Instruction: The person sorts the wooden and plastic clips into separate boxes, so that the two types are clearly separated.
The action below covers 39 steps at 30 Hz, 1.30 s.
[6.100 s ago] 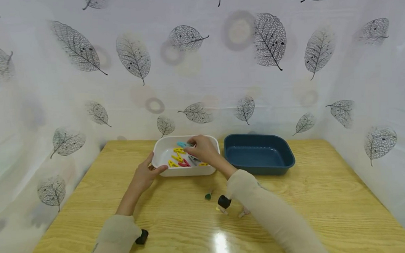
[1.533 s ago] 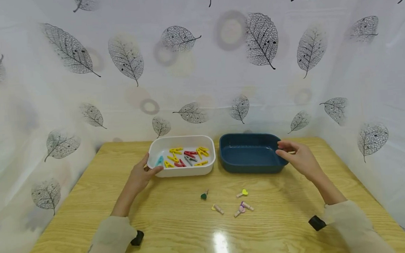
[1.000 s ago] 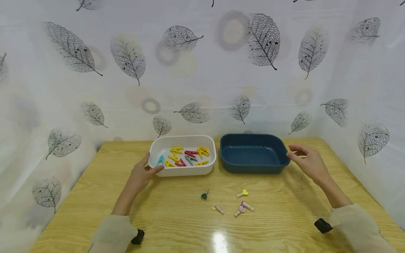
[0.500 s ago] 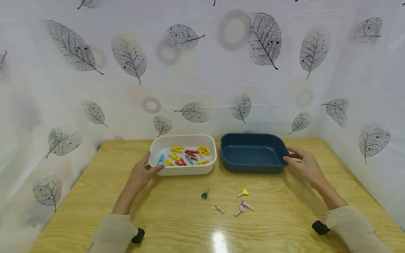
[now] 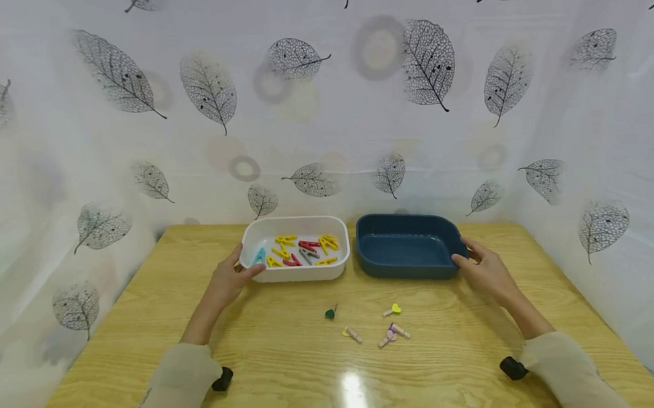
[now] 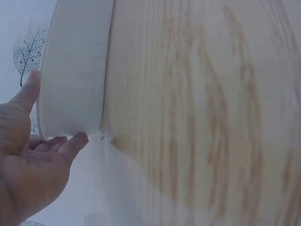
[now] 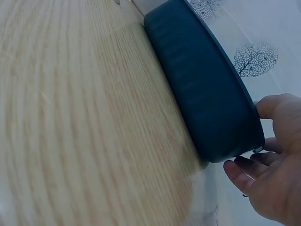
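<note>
At the left end of a white plastic basin [image 5: 297, 274], my left hand [image 5: 225, 282] grips the corner, thumb at the rim and fingers against the outer end. Several yellow, red, grey and light blue clothespins [image 5: 281, 253] lie inside that basin. To its right stands a dark blue basin [image 5: 408, 270] with a bare bottom. My right hand [image 5: 488, 271] holds its right end, thumb at the front rim and fingers behind the end wall. The wrist views show the white basin [image 6: 75, 70] and the blue basin [image 7: 202, 89] resting on the table between thumb and fingers.
Small wooden clips lie on the wooden table [image 5: 280, 366] before the basins: a dark green one [image 5: 329, 313], one with a yellow heart [image 5: 396, 309], a pale yellow one [image 5: 353, 335] and a pink and purple pair [image 5: 390, 336]. A leaf-print curtain [image 5: 322, 118] hangs behind.
Since the oldest frame, my right hand left the clothespins in the white basin and moved to the blue basin's right end. It backed off slightly, then closed in again. My left hand stayed put.
</note>
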Each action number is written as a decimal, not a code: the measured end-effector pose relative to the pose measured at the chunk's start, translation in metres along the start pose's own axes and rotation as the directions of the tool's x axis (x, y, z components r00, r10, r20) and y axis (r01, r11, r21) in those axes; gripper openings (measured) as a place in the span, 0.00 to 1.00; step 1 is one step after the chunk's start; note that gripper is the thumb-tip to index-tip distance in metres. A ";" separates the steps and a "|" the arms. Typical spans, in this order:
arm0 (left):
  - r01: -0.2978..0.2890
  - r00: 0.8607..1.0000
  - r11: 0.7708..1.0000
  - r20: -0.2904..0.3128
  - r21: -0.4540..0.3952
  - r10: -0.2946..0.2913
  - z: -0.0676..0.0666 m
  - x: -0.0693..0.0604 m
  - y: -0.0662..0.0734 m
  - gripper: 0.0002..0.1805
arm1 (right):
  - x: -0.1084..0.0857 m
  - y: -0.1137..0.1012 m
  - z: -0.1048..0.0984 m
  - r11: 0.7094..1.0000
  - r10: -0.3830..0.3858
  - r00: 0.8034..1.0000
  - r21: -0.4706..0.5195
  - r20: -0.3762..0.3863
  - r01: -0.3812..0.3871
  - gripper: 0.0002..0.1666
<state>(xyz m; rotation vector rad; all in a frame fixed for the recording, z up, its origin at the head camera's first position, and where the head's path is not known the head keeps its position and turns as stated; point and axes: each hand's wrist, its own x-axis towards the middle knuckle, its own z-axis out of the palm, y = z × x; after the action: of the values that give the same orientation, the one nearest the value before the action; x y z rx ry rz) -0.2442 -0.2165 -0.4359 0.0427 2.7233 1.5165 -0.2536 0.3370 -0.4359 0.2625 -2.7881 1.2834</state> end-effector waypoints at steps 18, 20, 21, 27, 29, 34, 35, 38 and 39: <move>0.001 1.000 1.000 0.002 0.008 -0.001 0.000 0.002 0.002 0.52 | -0.003 0.010 0.003 1.000 -0.009 0.999 0.012 0.036 0.008 0.46; -0.001 1.000 1.000 0.001 0.011 0.001 0.000 0.003 0.002 0.52 | -0.003 0.012 0.003 1.000 -0.014 0.999 0.022 0.048 0.013 0.46; -0.002 1.000 1.000 0.001 0.012 0.002 0.000 0.003 0.001 0.53 | -0.003 0.013 0.003 1.000 -0.017 0.999 0.027 0.052 0.016 0.46; 0.001 1.000 0.999 0.018 0.037 -0.002 -0.002 0.003 0.000 0.52 | -0.005 0.013 0.004 0.998 -0.027 0.998 0.050 0.065 0.024 0.46; 0.005 1.000 0.999 0.026 0.053 -0.006 -0.002 0.003 0.000 0.52 | -0.006 0.013 0.004 0.998 -0.033 0.997 0.047 0.067 0.030 0.46; 0.007 0.999 0.997 0.033 0.074 -0.009 -0.003 0.002 0.000 0.53 | -0.005 0.014 0.004 0.998 -0.057 0.996 0.036 0.072 0.055 0.46; 0.003 1.000 0.997 0.030 0.080 -0.005 -0.003 0.002 -0.001 0.54 | -0.005 0.014 0.004 0.998 -0.060 0.995 0.034 0.074 0.058 0.46; -0.025 1.000 0.996 0.005 0.083 0.024 -0.002 0.001 -0.002 0.53 | -0.005 0.012 0.004 0.997 -0.068 0.995 0.033 0.079 0.066 0.46; -0.042 0.999 0.995 -0.010 0.086 0.043 -0.002 0.001 -0.002 0.52 | -0.005 0.011 0.004 0.997 -0.070 0.994 0.034 0.081 0.067 0.46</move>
<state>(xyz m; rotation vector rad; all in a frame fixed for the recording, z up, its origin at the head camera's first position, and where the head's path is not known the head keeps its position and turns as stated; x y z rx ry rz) -0.2456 -0.2194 -0.4369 0.0940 2.8134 1.4131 -0.2504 0.3418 -0.4473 0.4181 -2.8012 1.3308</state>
